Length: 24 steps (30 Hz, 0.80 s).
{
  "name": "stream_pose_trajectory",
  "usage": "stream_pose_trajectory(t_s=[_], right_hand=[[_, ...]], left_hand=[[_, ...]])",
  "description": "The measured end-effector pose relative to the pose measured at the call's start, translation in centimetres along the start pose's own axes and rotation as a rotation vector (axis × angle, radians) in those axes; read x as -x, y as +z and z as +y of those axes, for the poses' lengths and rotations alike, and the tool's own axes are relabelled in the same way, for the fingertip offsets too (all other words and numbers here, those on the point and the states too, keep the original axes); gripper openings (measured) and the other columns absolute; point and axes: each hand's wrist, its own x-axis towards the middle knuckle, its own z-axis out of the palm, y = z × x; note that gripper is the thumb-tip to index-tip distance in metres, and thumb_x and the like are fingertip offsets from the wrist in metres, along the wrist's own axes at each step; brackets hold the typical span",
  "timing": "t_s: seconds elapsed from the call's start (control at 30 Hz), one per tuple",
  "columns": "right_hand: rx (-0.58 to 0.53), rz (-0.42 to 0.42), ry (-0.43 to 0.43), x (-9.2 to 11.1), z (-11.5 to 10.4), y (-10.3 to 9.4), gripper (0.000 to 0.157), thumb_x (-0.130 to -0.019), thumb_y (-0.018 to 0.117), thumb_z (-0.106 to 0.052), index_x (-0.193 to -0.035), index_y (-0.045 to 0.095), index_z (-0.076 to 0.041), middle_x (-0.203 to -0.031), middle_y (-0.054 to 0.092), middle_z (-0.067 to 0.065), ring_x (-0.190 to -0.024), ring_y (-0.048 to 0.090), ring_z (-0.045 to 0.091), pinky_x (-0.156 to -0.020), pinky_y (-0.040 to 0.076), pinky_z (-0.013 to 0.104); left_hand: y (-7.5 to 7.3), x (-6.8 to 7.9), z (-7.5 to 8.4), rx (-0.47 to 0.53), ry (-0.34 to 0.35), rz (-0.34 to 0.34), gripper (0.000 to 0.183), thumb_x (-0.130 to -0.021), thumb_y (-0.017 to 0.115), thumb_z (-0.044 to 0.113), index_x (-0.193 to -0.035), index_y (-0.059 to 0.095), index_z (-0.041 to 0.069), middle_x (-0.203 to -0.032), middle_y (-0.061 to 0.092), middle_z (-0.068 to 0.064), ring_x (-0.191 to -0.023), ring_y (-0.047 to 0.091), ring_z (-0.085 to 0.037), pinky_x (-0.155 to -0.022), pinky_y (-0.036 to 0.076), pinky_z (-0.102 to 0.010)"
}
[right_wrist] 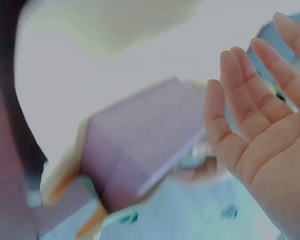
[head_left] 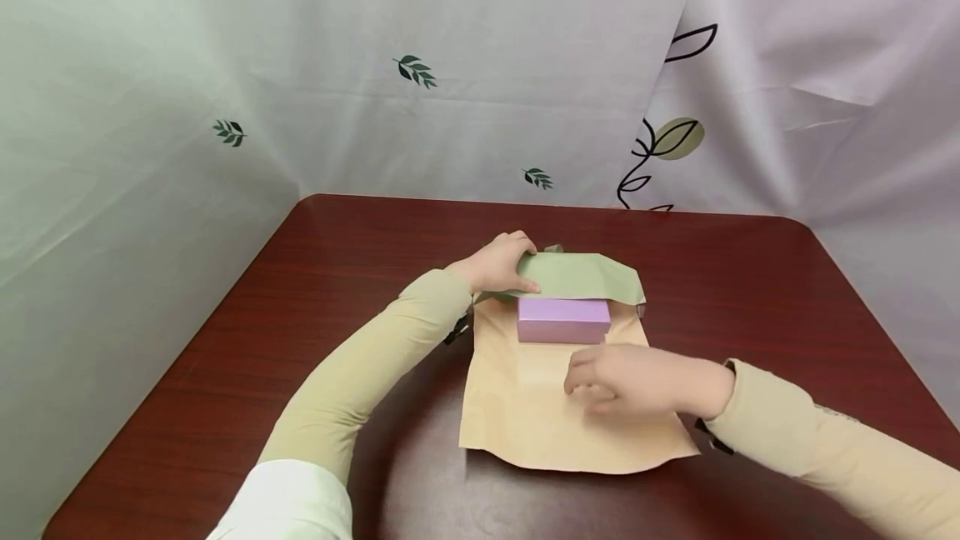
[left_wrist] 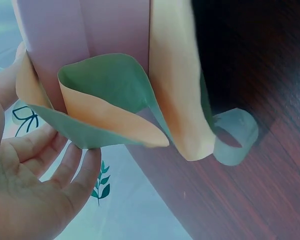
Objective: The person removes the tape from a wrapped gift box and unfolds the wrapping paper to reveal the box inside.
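A purple box [head_left: 564, 322] lies on a sheet of wrapping paper [head_left: 510, 415], tan inside and green outside. The paper's far end is folded toward me over part of the box, its green side [head_left: 581, 273] up. My left hand [head_left: 498, 263] grips this fold at its left end, thumb on the near edge and fingers on the far side. In the left wrist view the left hand [left_wrist: 45, 185] holds the paper's loose end flap [left_wrist: 90, 130] beside the box [left_wrist: 90, 35]. My right hand [head_left: 626, 377], slightly blurred, hovers above the near paper; the right wrist view shows its fingers [right_wrist: 235, 85] extended, holding nothing.
A curled strip of translucent tape [left_wrist: 236, 136] sticks out from the paper in the left wrist view. Under everything is a dark red-brown wooden table [head_left: 750, 290]. White curtains [head_left: 480, 7] with leaf prints hang behind and at both sides.
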Motion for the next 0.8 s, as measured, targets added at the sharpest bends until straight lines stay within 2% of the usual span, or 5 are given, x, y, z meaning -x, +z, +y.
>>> stream_pose_trajectory(t_s=[0.17, 0.27, 0.33, 0.53, 0.8], right_hand=[[-0.058, 0.210, 0.114, 0.3, 2.0, -1.8, 0.014, -0.082, 0.071, -0.007, -0.093, 0.066, -0.011, -0.090, 0.063, -0.002, -0.080, 0.057, 0.010, -0.071, 0.049, 0.025], [-0.025, 0.342, 0.216, 0.8, 3.5, -2.4, 0.018, -0.079, 0.074, -0.005, -0.094, 0.066, -0.011, -0.090, 0.063, 0.000, -0.079, 0.056, 0.013, -0.069, 0.048, 0.028], [0.019, 0.390, 0.282, 1.2, 4.7, -2.4, 0.023, -0.076, 0.076, -0.004, -0.096, 0.066, -0.007, -0.094, 0.063, 0.002, -0.083, 0.057, 0.016, -0.071, 0.048, 0.031], [0.078, 0.387, 0.416, 2.1, 7.0, -1.5, 0.032, -0.072, 0.079, -0.005, -0.101, 0.066, -0.004, -0.103, 0.060, 0.007, -0.097, 0.055, 0.025, -0.083, 0.046, 0.043], [0.152, 0.381, 0.479, 1.8, 8.3, -0.8, 0.040, -0.071, 0.079, -0.006, -0.108, 0.064, -0.002, -0.106, 0.060, 0.014, -0.096, 0.055, 0.031, -0.078, 0.047, 0.044]], left_hand=[[0.2, 0.0, 0.0, 0.017, -0.006, -0.006, 0.063, -0.082, 0.073, 0.037, -0.131, 0.052, 0.003, -0.131, 0.049, -0.009, -0.121, 0.043, -0.026, -0.101, 0.039, -0.032], [0.2, 0.0, -0.1, 0.022, 0.002, -0.001, 0.063, -0.082, 0.073, 0.037, -0.131, 0.052, 0.003, -0.131, 0.049, -0.009, -0.121, 0.043, -0.026, -0.102, 0.039, -0.032], [0.3, 0.0, -0.2, 0.029, 0.004, 0.001, 0.063, -0.082, 0.073, 0.037, -0.130, 0.052, 0.003, -0.131, 0.049, -0.009, -0.121, 0.043, -0.027, -0.102, 0.039, -0.032], [0.6, 0.2, -0.3, 0.040, 0.008, 0.003, 0.064, -0.082, 0.072, 0.039, -0.131, 0.052, 0.004, -0.131, 0.048, -0.009, -0.122, 0.042, -0.027, -0.103, 0.038, -0.033], [0.9, 0.2, -0.7, 0.071, 0.020, 0.043, 0.062, -0.082, 0.073, 0.037, -0.132, 0.053, 0.006, -0.133, 0.047, -0.009, -0.124, 0.041, -0.026, -0.103, 0.037, -0.033]])
